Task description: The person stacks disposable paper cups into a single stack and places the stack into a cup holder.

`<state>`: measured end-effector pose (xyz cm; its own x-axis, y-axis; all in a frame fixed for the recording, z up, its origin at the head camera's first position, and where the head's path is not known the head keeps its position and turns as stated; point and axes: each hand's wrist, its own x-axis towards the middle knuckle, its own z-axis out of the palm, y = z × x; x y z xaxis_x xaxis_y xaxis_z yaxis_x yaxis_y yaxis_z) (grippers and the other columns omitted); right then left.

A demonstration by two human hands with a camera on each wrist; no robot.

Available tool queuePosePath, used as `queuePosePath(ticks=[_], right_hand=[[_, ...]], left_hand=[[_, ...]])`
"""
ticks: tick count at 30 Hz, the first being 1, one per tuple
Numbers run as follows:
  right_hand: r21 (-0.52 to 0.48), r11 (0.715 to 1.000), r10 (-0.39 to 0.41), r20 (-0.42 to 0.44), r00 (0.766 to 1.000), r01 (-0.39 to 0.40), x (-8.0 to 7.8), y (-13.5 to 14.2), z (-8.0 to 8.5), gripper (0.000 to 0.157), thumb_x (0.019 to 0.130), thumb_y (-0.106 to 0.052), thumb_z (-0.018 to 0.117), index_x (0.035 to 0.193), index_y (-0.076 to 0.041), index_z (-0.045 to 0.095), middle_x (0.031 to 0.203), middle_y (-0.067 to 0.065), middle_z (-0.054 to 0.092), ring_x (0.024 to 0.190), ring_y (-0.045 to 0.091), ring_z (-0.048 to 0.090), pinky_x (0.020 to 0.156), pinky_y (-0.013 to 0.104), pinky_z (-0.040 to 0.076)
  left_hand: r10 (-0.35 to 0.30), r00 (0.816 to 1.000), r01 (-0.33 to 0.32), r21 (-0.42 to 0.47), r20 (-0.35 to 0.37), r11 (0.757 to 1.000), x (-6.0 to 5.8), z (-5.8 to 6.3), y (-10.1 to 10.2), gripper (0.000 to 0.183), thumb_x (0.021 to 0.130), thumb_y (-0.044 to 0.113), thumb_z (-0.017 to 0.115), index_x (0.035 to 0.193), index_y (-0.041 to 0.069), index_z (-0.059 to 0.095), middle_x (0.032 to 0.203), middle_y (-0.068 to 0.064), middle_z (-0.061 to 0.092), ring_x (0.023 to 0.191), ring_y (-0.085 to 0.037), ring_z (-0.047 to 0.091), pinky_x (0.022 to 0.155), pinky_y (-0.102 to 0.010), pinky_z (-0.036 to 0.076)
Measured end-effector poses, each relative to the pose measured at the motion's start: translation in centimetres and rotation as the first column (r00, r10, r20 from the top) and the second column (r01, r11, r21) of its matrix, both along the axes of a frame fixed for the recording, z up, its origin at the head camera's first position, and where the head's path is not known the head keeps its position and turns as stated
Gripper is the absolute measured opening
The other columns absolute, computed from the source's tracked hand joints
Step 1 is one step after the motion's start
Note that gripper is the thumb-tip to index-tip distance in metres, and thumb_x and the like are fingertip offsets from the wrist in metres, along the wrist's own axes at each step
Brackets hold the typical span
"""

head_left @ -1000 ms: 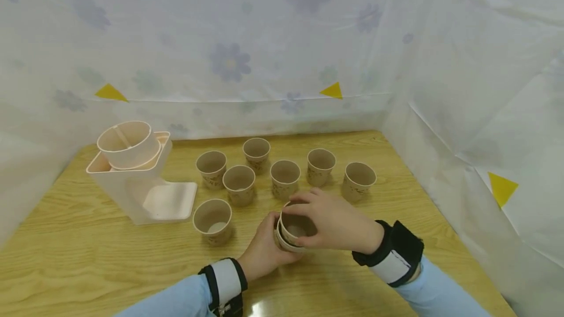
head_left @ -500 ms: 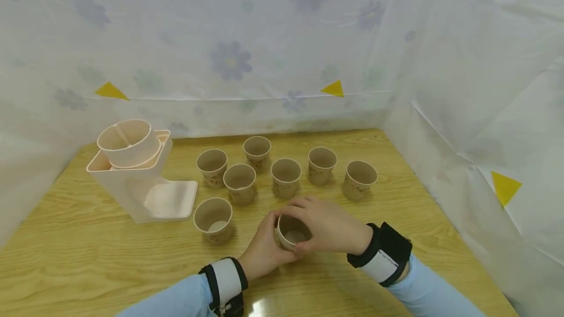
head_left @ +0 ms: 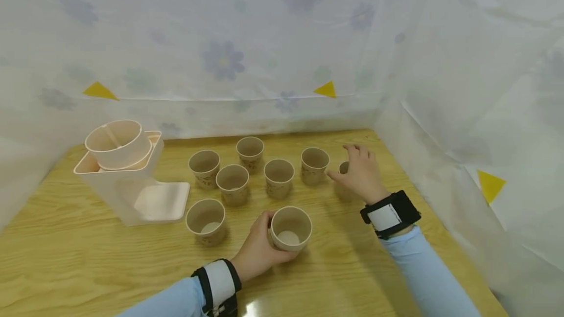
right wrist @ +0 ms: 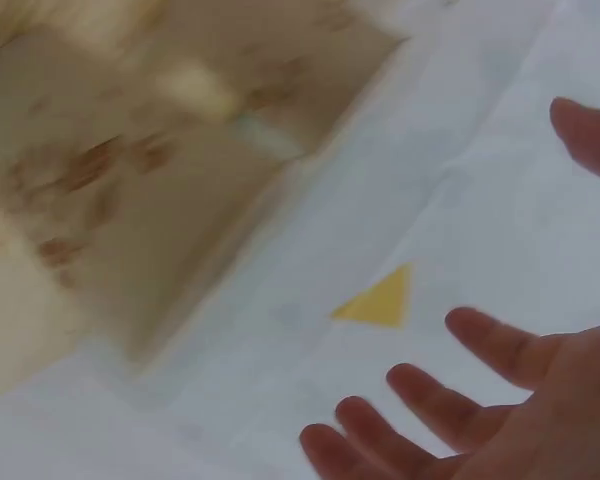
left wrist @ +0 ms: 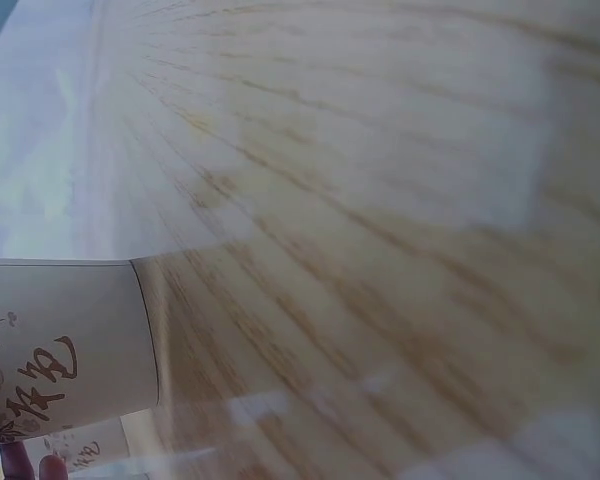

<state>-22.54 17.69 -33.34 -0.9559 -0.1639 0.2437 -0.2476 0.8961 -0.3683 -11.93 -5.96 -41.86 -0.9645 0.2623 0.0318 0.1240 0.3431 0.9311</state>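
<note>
My left hand (head_left: 260, 251) grips a beige paper cup (head_left: 291, 229) near the front middle of the table; another cup went inside it, so the stack shows one rim from above. In the left wrist view the held cup (left wrist: 70, 350) shows brown printed writing and flowers. My right hand (head_left: 359, 172) is raised with thumb and fingers spread and nothing between them. It partly covers the rightmost cup (head_left: 343, 193) in the head view. In the right wrist view the fingers of the right hand (right wrist: 520, 410) are apart, beside a blurred cup (right wrist: 120, 200).
Several more paper cups stand upright, among them a front left cup (head_left: 205, 221), a middle cup (head_left: 279, 178) and a back cup (head_left: 250, 153). A cream plastic stand (head_left: 132, 194) with a round holder (head_left: 116, 143) is at left. A flowered sheet (head_left: 264, 28) encloses the wooden table (head_left: 110, 268).
My right hand pressed a cup down into the one in my left hand, then let go and moved right and away toward the rightmost cup. My left hand kept its hold.
</note>
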Motion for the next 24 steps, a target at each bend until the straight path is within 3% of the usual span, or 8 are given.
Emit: queuePosePath(ticks=[4, 9, 19, 24], right_hand=[[0.03, 0.995, -0.096, 0.154, 0.983, 0.093, -1.5, 1.9, -1.4, 0.095, 0.078, -0.043, 0.066, 0.141, 0.014, 0.026, 0.137, 0.044, 0.028, 0.122, 0.061, 0.027, 0.1, 0.068, 0.029], [0.04, 0.994, -0.108, 0.253, 0.961, 0.101, -2.1, 2.8, -2.3, 0.096, 0.08, -0.043, 0.06, 0.137, 0.024, 0.022, 0.133, 0.05, 0.028, 0.122, 0.062, 0.025, 0.098, 0.067, 0.033], [0.02, 0.996, -0.091, 0.251, 0.964, 0.088, -2.4, 2.9, -2.5, 0.092, 0.081, -0.039, 0.059, 0.134, 0.028, 0.023, 0.132, 0.051, 0.028, 0.121, 0.06, 0.026, 0.097, 0.066, 0.036], [-0.015, 0.997, -0.072, 0.189, 0.979, 0.076, -1.3, 2.5, -0.6, 0.089, 0.082, -0.036, 0.061, 0.135, 0.026, 0.025, 0.132, 0.049, 0.031, 0.12, 0.059, 0.031, 0.095, 0.065, 0.039]], left_hand=[[-0.002, 1.0, 0.002, -0.01, -0.003, 1.0, 0.1, 0.1, -0.1, 0.078, 0.065, 0.026, 0.082, 0.127, 0.003, 0.042, 0.123, -0.017, 0.05, 0.115, -0.03, 0.045, 0.098, -0.058, 0.035], [-0.001, 1.0, 0.001, -0.009, -0.001, 1.0, 0.1, 0.2, -0.1, 0.077, 0.065, 0.026, 0.082, 0.127, 0.003, 0.042, 0.123, -0.017, 0.05, 0.115, -0.03, 0.045, 0.098, -0.058, 0.035], [0.0, 1.0, 0.0, 0.003, -0.021, 1.0, 0.3, 0.6, 0.0, 0.077, 0.065, 0.025, 0.082, 0.126, 0.001, 0.042, 0.123, -0.018, 0.05, 0.116, -0.032, 0.046, 0.098, -0.057, 0.036], [-0.009, 1.0, 0.009, 0.021, 0.0, 1.0, 0.2, 0.5, 0.0, 0.076, 0.066, 0.024, 0.082, 0.126, 0.001, 0.042, 0.124, -0.018, 0.049, 0.117, -0.032, 0.045, 0.098, -0.057, 0.036]])
